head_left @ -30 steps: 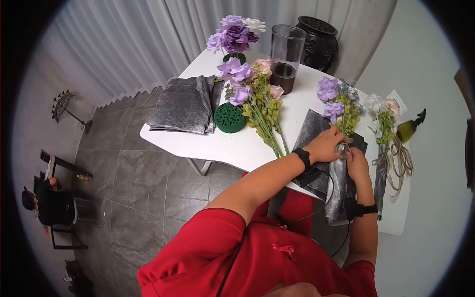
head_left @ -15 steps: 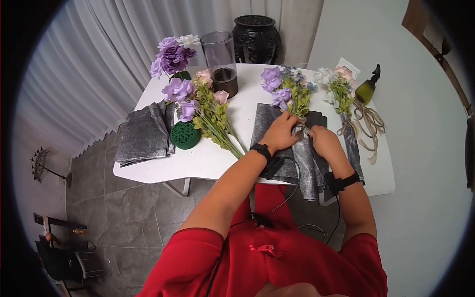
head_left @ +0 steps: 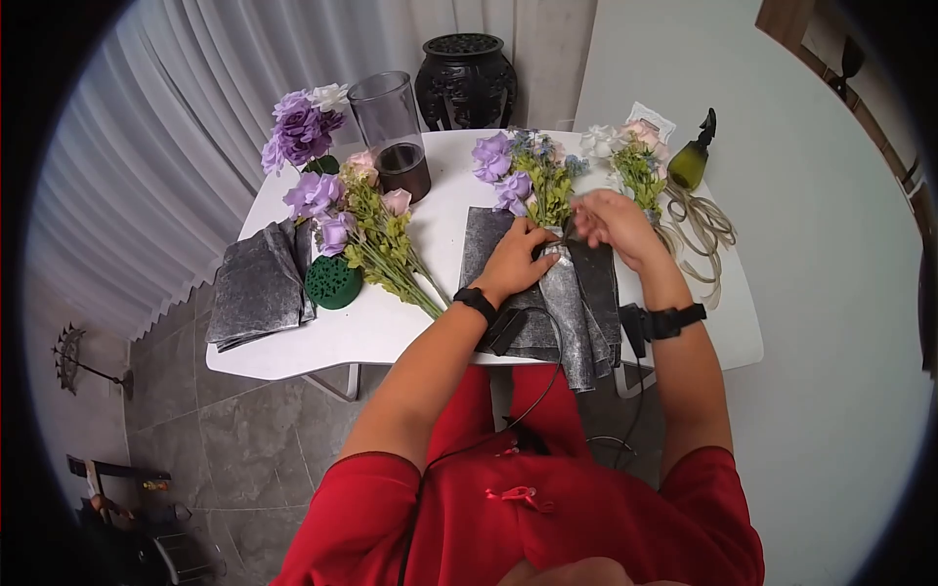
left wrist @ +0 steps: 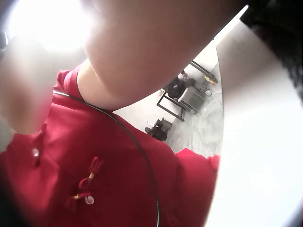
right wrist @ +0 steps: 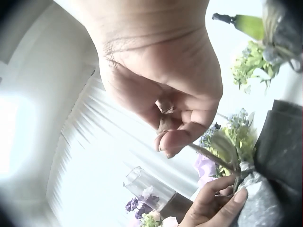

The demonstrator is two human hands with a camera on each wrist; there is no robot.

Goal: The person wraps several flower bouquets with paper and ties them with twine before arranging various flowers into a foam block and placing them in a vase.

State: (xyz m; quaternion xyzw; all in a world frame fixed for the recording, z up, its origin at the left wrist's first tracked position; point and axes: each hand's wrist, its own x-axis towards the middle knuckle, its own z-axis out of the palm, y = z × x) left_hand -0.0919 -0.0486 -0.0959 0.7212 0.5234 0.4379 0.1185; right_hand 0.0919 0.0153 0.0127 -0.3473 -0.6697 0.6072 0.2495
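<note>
My left hand (head_left: 516, 262) pinches the neck of a grey-wrapped bouquet; in the right wrist view its thumb and fingers (right wrist: 213, 205) close on the wrap (right wrist: 258, 201). Lilac flowers (head_left: 491, 156) and green leaves stand above the wrap (head_left: 565, 308). To the right and slightly higher, my right hand (head_left: 616, 227) has curled fingers holding a ribbon (right wrist: 210, 155) that runs to the bouquet's neck. Dark grey sheets (head_left: 481, 244) lie beneath. The left wrist view shows mostly blurred skin and red clothing.
At left are folded grey sheets (head_left: 256, 288), green foam (head_left: 333, 283), loose flower stems (head_left: 386, 249) and a tall glass vase (head_left: 389, 122). At right are a second bouquet (head_left: 635, 176), coiled ribbon (head_left: 708, 220) and a green spray bottle (head_left: 690, 164). A person sits at far left.
My right hand has moved up and away from the bouquet's neck, drawing the ribbon out. My left hand stays at the neck. The head view has turned, shifting the table's things leftward.
</note>
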